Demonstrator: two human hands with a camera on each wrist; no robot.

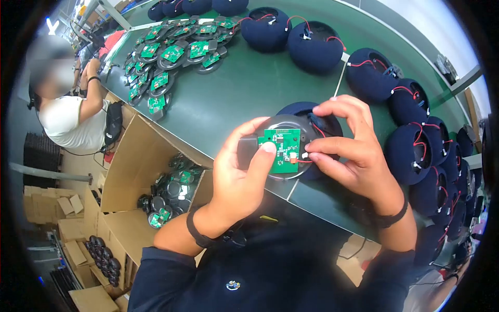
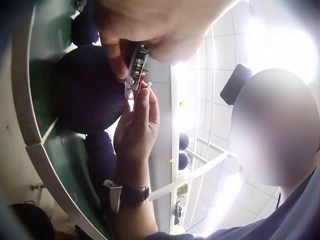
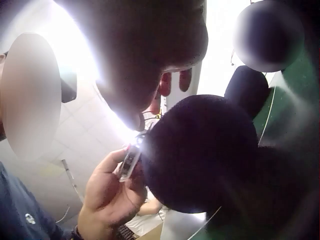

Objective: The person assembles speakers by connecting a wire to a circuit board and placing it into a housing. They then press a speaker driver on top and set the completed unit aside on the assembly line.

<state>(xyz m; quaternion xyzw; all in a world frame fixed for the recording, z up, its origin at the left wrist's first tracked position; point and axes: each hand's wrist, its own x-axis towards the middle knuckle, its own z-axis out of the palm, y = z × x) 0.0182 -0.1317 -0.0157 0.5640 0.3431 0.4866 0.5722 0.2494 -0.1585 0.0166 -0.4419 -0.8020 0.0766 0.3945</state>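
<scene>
My left hand (image 1: 239, 174) holds a round black base (image 1: 280, 124) carrying a green circuit board (image 1: 285, 145), its thumb lying across the board's left edge. Between thumb and index finger, my right hand (image 1: 356, 151) pinches a small white plug (image 1: 305, 155) with red wire at the board's right edge. Close by on the board sits a small socket (image 1: 294, 158). Behind the base, a dark blue round shell (image 1: 297, 108) rests on the table, partly hidden by both hands. The left wrist view shows the board (image 2: 139, 65) edge-on beside the shell (image 2: 90, 92).
More boards on black bases (image 1: 171, 53) are heaped at the table's far left. Dark blue shells (image 1: 316, 49) with red wires line the back and right. Below the table's left edge, a cardboard box (image 1: 132, 161) contains similar parts. Another person (image 1: 67, 114) sits at left.
</scene>
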